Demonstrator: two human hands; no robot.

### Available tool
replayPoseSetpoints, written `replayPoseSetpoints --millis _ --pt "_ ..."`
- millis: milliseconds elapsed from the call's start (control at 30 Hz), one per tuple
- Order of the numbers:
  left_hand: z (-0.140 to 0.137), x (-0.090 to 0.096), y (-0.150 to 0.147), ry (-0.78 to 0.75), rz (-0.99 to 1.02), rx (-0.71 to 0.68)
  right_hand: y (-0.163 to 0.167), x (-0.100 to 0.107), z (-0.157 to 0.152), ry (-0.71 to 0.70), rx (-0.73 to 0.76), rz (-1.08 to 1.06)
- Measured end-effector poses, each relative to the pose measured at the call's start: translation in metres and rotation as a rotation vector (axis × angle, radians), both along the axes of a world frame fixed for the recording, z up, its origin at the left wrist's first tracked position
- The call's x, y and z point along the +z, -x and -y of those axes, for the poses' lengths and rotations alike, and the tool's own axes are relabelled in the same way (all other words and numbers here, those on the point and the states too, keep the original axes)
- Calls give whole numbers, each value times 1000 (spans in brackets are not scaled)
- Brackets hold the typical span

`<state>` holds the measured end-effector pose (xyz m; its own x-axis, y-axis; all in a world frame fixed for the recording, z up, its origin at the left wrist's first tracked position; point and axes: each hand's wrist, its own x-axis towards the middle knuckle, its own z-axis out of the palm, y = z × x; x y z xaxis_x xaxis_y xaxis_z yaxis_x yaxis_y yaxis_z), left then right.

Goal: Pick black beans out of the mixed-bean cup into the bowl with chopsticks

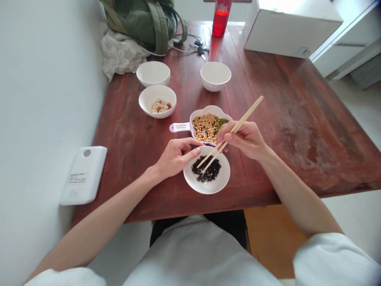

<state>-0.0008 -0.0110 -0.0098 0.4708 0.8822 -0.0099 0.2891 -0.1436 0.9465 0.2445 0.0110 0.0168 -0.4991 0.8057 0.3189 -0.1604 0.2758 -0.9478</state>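
Note:
My right hand [247,139] is closed around a pair of wooden chopsticks [249,113]. Their tips reach down into black beans [212,174] in a small white bowl [224,180] near the table's front edge. At that bowl's upper left rim, the thumb and index finger of my left hand [175,158] grip it. Just behind stands a flower-shaped dish with a purple-edged handle [181,127]. It holds yellow soybeans [205,123], green beans [220,123] and a few dark ones. My right hand covers part of the dish's right side.
A white bowl [144,106] with pale and reddish pieces stands at the left. Two more white bowls [153,81] [216,85] sit farther back. Around them are a power bank [86,174], a backpack [137,24], keys [199,48], a red bottle [220,24] and a white box [285,31].

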Motion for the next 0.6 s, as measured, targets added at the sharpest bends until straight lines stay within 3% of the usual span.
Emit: replayPoseSetpoints --millis 167,267,433,600 --pt "1 1 2 -39 -42 35 -10 -1 -9 -129 -409 -72" --pt "2 2 2 -60 -64 34 -15 -8 -17 -226 -620 9" --pt "4 4 2 -72 -77 21 -16 -16 -18 -366 -638 280" --pt "5 5 1 -68 -82 13 -14 -15 -17 -374 -634 324"
